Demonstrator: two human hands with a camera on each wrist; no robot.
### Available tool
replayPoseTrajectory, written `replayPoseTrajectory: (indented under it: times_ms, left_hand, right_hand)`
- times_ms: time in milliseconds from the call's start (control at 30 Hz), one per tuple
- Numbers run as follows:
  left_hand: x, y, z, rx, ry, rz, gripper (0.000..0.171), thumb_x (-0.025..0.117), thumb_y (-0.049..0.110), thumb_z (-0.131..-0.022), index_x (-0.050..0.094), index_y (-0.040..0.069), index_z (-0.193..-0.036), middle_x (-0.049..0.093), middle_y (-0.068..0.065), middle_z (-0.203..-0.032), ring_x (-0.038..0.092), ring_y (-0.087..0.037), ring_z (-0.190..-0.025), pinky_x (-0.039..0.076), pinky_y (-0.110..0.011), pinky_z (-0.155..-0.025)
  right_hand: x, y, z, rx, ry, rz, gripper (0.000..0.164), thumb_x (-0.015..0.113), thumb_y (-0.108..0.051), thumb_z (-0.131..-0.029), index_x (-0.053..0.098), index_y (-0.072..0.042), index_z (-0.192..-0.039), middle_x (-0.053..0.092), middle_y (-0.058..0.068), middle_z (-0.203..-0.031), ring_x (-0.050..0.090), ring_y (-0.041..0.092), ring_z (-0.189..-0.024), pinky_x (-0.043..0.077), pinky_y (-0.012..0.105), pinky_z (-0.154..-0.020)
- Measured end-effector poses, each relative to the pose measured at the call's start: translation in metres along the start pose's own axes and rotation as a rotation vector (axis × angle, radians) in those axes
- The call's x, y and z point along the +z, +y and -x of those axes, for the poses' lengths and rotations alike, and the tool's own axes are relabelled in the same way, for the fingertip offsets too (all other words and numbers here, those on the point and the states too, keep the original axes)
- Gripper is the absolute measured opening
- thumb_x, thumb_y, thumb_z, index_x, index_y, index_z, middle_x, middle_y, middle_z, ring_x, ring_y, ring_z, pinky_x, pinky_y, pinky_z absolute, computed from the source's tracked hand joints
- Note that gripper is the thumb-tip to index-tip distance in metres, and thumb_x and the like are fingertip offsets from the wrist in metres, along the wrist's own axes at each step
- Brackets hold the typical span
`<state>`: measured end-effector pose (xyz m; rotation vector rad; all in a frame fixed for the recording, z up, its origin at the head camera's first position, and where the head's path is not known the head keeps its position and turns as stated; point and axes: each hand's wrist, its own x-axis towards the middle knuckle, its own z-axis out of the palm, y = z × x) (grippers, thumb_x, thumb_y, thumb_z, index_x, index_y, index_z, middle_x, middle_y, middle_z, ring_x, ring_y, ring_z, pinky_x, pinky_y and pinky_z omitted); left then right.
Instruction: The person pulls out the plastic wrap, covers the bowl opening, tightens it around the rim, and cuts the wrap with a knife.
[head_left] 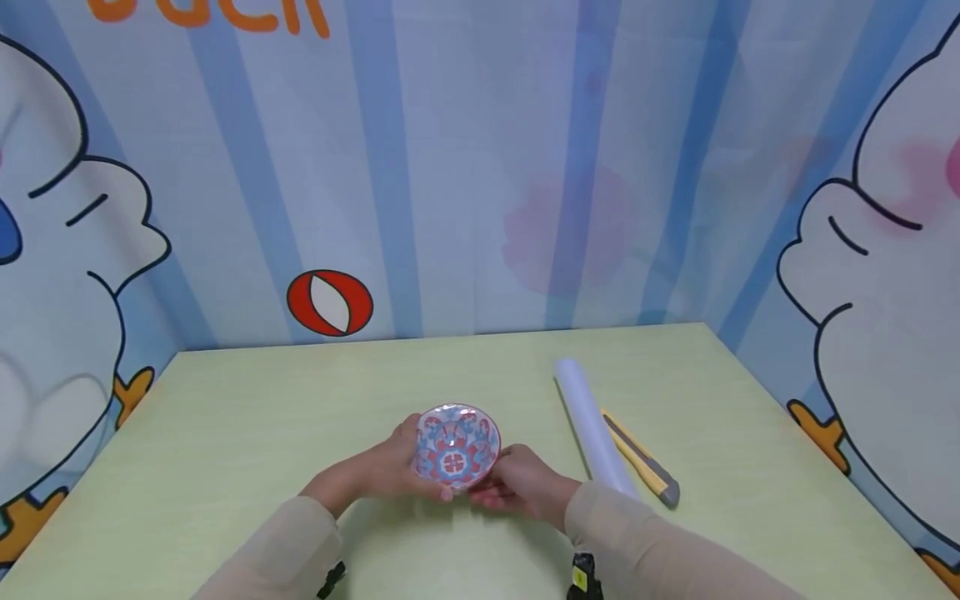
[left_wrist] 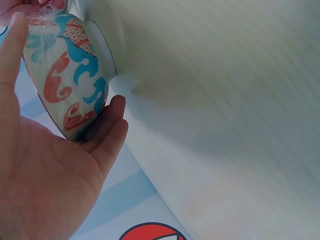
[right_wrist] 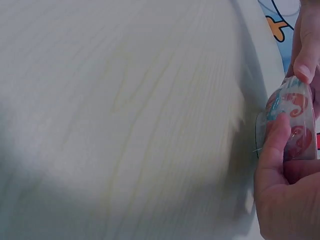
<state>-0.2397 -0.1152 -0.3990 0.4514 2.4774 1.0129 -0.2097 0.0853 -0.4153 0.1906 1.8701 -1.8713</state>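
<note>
A small bowl [head_left: 457, 447] with a red, blue and white pattern is held between both hands above the table, its inside facing up and toward the head camera. My left hand [head_left: 393, 465] holds its left side, the thumb at the near edge; the left wrist view shows fingers under the bowl [left_wrist: 75, 75]. My right hand [head_left: 522, 482] grips the lower right of the bowl, with fingers and thumb against its wall in the right wrist view. Shiny clear film shows on the bowl's outside [right_wrist: 295, 112] there.
A pale lilac roll [head_left: 595, 425] lies on the table [head_left: 285, 408] to the right of the hands. Beside it lies a yellow and grey utility knife [head_left: 642, 461]. A striped, printed cloth backdrop [head_left: 472, 167] stands behind the table and along both sides.
</note>
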Motion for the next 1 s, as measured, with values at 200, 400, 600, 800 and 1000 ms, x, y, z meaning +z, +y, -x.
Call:
replayPoseTrajectory:
  times_ms: [200, 400, 600, 800, 1000]
  left_hand:
    - [0.003, -0.001, -0.001, 0.008, -0.004, 0.027, 0.110, 0.082, 0.042, -0.062, 0.015, 0.005, -0.140, 0.033, -0.010, -0.133, 0.035, -0.024, -0.122, 0.035, -0.048, -0.105]
    - [0.005, -0.001, -0.002, -0.026, 0.009, -0.002, 0.122, 0.080, 0.050, -0.062, 0.004, 0.004, -0.146, 0.022, -0.014, -0.146, 0.029, -0.029, -0.132, 0.033, -0.052, -0.105]
    - [0.005, -0.004, -0.002, -0.025, 0.027, -0.014, 0.129, 0.077, 0.053, -0.063, -0.008, 0.005, -0.147, 0.012, -0.016, -0.151, 0.023, -0.032, -0.136, 0.032, -0.054, -0.105]
    - [0.004, -0.006, -0.004, 0.021, 0.072, -0.011, 0.130, 0.078, 0.052, -0.061, -0.011, 0.010, -0.147, 0.009, -0.014, -0.153, 0.017, -0.032, -0.139, 0.032, -0.054, -0.105]
    - [-0.009, -0.010, -0.005, 0.063, 0.151, -0.124, 0.108, 0.065, 0.050, -0.077, -0.002, 0.006, -0.148, 0.006, -0.014, -0.155, 0.009, -0.033, -0.142, 0.023, -0.056, -0.109]
  right_hand:
    - [-0.011, -0.002, -0.003, 0.001, 0.075, 0.001, 0.025, 0.040, 0.000, -0.089, 0.059, 0.015, -0.098, 0.064, 0.006, -0.066, 0.060, 0.009, -0.054, 0.052, 0.018, -0.052]
    - [-0.018, -0.011, -0.002, -0.031, 0.048, 0.147, 0.025, 0.041, 0.004, -0.084, 0.062, 0.014, -0.093, 0.062, 0.007, -0.067, 0.058, 0.009, -0.057, 0.053, 0.020, -0.057]
    - [-0.019, -0.016, 0.002, -0.067, 0.069, 0.377, 0.026, 0.048, -0.002, -0.085, 0.046, 0.008, -0.109, 0.062, 0.012, -0.088, 0.059, 0.016, -0.075, 0.054, 0.032, -0.070]
    - [-0.026, -0.018, 0.006, -0.065, 0.096, 0.486, 0.041, 0.054, -0.004, -0.081, 0.041, 0.006, -0.118, 0.064, 0.012, -0.092, 0.060, 0.018, -0.083, 0.052, 0.035, -0.071]
    - [-0.036, -0.033, 0.018, -0.141, 0.116, 0.669, 0.046, 0.049, -0.008, -0.085, 0.037, 0.005, -0.127, 0.061, 0.012, -0.103, 0.057, 0.020, -0.088, 0.048, 0.035, -0.073]
